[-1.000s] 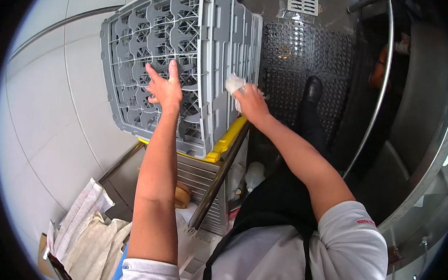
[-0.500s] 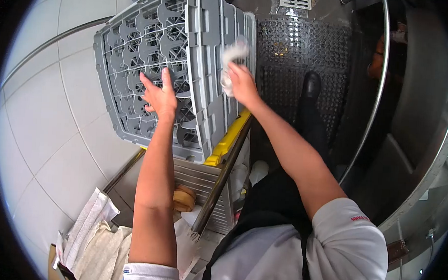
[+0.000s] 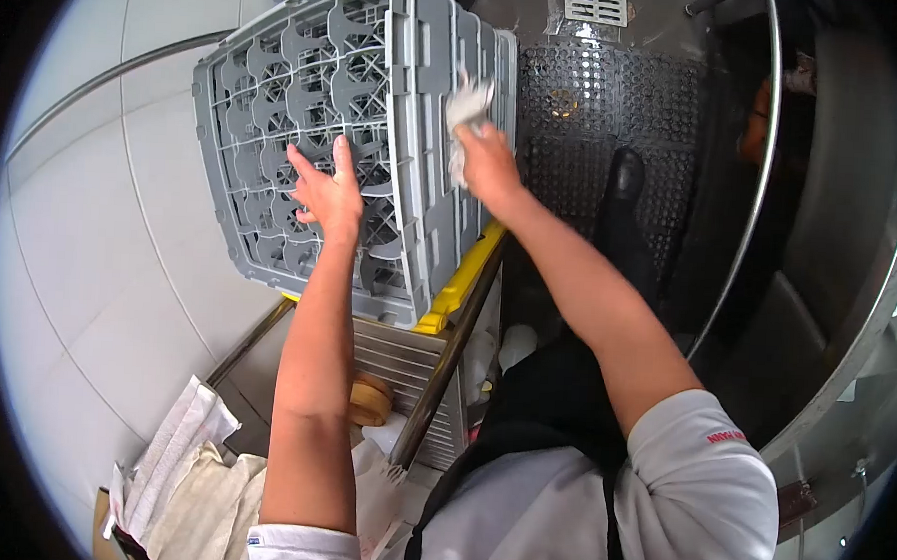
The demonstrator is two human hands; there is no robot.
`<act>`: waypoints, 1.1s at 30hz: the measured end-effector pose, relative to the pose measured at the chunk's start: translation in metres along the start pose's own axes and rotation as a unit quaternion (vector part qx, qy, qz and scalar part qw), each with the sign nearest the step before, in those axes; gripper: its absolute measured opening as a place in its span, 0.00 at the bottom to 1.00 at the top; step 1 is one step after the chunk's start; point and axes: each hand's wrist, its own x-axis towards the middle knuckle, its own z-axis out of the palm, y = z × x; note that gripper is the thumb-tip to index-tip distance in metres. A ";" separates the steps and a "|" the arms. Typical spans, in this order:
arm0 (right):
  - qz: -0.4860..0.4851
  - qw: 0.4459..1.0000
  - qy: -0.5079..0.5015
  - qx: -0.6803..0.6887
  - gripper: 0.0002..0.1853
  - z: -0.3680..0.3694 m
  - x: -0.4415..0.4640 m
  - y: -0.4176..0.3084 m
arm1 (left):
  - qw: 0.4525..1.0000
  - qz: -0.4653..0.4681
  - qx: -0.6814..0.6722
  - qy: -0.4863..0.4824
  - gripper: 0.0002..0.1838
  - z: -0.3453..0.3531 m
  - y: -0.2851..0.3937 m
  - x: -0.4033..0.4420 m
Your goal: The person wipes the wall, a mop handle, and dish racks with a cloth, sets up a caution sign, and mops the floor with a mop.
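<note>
A large grey plastic dish rack (image 3: pixel 430 129), its compartment grid facing left, sits tilted on a yellow base (image 3: pixel 465 281). My left hand (image 3: pixel 330 195) lies against the grid with its fingers spread, holding nothing. On the right, my right hand (image 3: pixel 491 167) grips a crumpled whitish cloth (image 3: pixel 469 106) against the ribbed outer side of the rack. Part of the cloth is hidden behind my fingers.
Below the rack is a slatted metal shelf (image 3: pixel 395 350) with a round wooden container (image 3: pixel 369 402). Folded cloths (image 3: pixel 203 510) lie at lower left. White tiles (image 3: pixel 151 207) line the left wall. A black rubber mat (image 3: pixel 564 165) and floor drain (image 3: pixel 596 4) lie beyond; a metal rail (image 3: pixel 758 183) curves at right.
The cloth's loose end has changed shape as my right hand shifts slightly along the rack's side. My left hand keeps its place on the grid. The whole view has shifted a little.
</note>
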 end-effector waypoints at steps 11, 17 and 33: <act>0.155 0.877 -0.030 0.454 0.23 -0.008 -0.113 -0.040 | 1.000 -0.009 0.004 -0.014 0.55 -0.005 0.005 -0.004; -0.059 0.937 0.103 0.327 0.32 0.044 -0.105 -0.066 | 1.000 -0.002 -0.005 -0.012 0.55 -0.004 0.002 -0.002; 0.014 0.932 0.107 0.345 0.19 0.045 -0.161 -0.074 | 1.000 0.006 0.007 0.005 0.56 -0.001 -0.001 -0.001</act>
